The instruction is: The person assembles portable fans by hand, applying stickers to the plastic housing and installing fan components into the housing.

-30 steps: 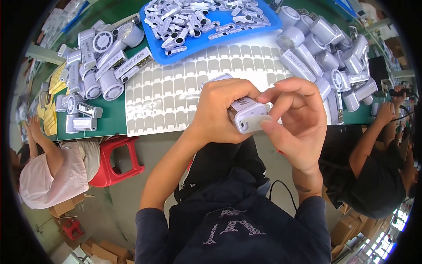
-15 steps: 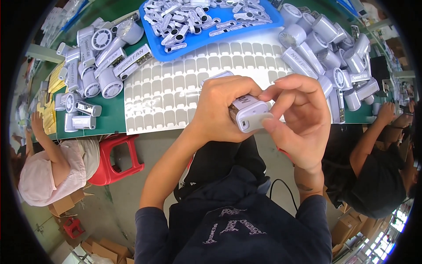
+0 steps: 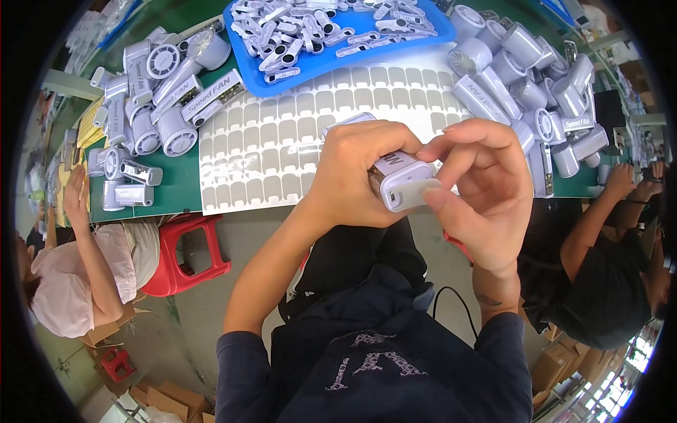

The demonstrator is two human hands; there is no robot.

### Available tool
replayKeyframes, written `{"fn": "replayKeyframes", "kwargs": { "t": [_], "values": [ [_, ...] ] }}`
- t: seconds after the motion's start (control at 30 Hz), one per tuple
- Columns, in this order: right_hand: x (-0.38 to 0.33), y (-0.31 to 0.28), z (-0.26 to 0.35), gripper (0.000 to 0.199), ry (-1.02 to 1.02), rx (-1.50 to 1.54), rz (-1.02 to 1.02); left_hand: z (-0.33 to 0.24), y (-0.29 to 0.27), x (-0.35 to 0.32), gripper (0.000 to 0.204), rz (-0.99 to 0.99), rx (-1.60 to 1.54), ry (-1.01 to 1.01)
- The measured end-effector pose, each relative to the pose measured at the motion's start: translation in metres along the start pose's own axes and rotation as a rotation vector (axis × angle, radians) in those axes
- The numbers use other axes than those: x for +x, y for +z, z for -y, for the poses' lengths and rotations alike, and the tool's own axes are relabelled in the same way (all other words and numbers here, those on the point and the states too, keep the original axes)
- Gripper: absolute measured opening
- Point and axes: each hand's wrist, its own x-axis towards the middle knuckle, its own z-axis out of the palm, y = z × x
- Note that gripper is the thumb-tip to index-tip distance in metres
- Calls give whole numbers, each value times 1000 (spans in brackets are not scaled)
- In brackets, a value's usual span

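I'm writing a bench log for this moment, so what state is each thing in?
Held fan: gripped, end angled toward the right hand.
Grey tab: at the fan's end, right thumb at its edge.
Left hand: closed around the fan.
Blue tray: part-filled with white pieces.
White sheet: carrying rows of grey stickers.
Left fans: heaped.
Right fans: heaped.

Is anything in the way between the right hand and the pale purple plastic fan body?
Yes, a thin, pale grey, round-cornered film lies at the near end of the pale purple plastic fan body; the right hand has its thumb at the film's edge. Nothing else visible is between; the left hand grips the body.
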Motion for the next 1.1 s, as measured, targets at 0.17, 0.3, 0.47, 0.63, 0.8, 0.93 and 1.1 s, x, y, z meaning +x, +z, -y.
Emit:
{"fn": "replayKeyframes", "kwargs": {
  "t": [0.17,0.3,0.47,0.63,0.8,0.93,1.1],
  "values": [
    [0,-1,-1,51,-6,-30,5,0,0,1,30,-3,-11,7],
    [-1,-1,-1,51,-10,-36,8,1,0,-1,29,-10,-13,9],
    [-3,0,-1,51,-53,-95,9,-1,1,-2,29,-7,-12,4],
    [-3,2,-1,49,-122,-207,-14,0,3,1,29,-7,-16,5],
    [4,-2,20,50,-254,-778,47,5,-2,0,28,44,-18,-30],
    [25,-14,4,45,463,45,132,-2,-14,2,29,102,-4,-12],
    [8,-22,-52,34,387,78,-107,0,-21,4,23,-49,-90,42]
  ]
}}
